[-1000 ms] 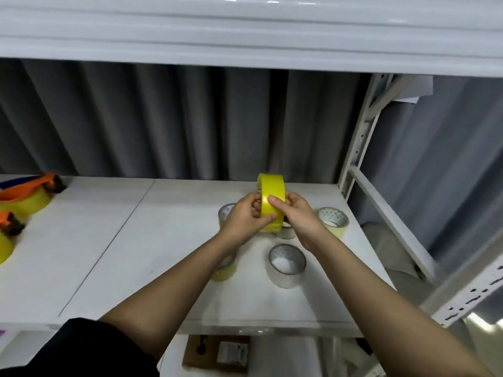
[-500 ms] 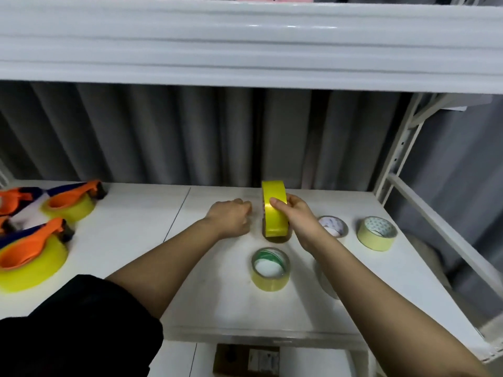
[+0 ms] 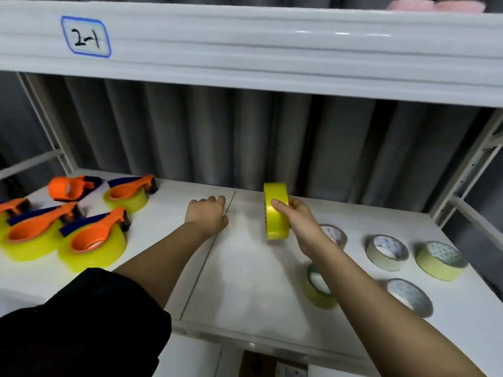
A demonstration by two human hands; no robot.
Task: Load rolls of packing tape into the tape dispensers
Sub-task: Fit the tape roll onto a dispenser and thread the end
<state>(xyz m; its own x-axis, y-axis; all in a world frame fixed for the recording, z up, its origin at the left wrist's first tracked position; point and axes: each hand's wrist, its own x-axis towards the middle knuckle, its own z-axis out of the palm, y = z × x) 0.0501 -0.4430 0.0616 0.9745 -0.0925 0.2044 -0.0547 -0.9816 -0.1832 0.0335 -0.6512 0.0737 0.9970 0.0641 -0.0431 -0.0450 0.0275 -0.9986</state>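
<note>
My right hand grips a yellow tape roll, held on edge just above the white shelf. My left hand hovers over the shelf to the left of the roll, fingers curled, holding nothing. At the left lie several orange dispensers loaded with yellow tape, the nearest and another at the back. One orange dispenser at the back left carries no roll.
Loose rolls lie flat at the right: a green-cored one, a beige one, a pale yellow one and a clear one. A shelf beam labelled "2-1" runs overhead. A grey curtain hangs behind.
My left hand let go of the yellow roll and moved left. The right hand keeps the roll. The view swung left, bringing the dispensers into sight.
</note>
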